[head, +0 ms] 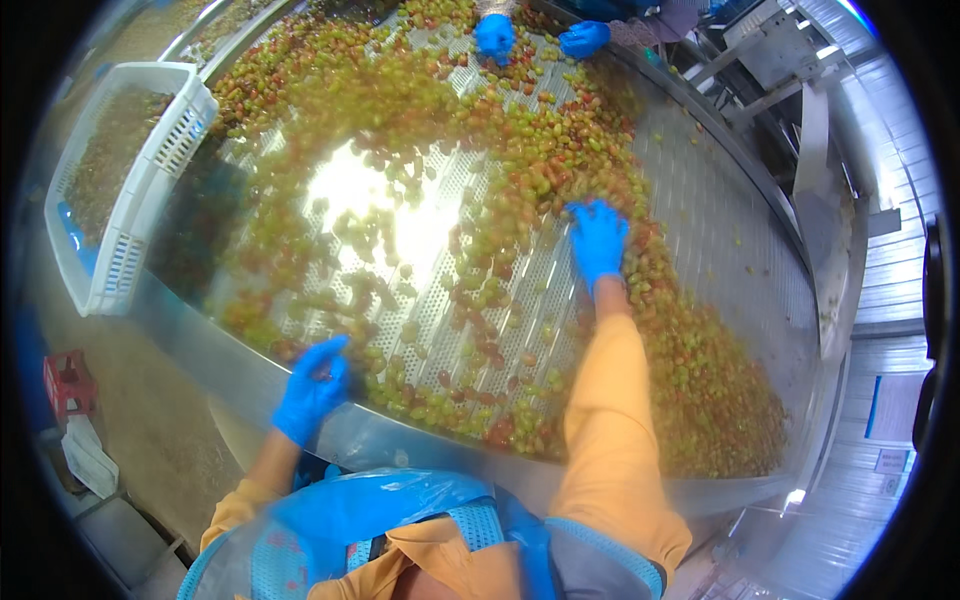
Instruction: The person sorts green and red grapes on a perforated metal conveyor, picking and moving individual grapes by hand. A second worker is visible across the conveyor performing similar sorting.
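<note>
Small oval green and red fruits [540, 172], which look like grapes, lie loose over a perforated metal conveyor bed [555, 247]. My right hand [598, 236], in a blue glove, reaches far over the bed. Its fingers are spread and touch the edge of a thick band of fruit. Closer to me, my left hand [311, 386], gloved alike, hovers at the bed's near metal rim [390, 442]. Its fingers curl toward the thumb; a reddish patch shows between them, and I cannot tell whether it is a held fruit.
A white plastic crate [124, 277] with small brown pieces and something blue inside stands on the left rim. Across the bed, another person's blue-gloved hands [495, 37] are among the fruit. A red plastic stool [69, 382] is on the floor at left. Metal machine framing [814, 150] rises at right.
</note>
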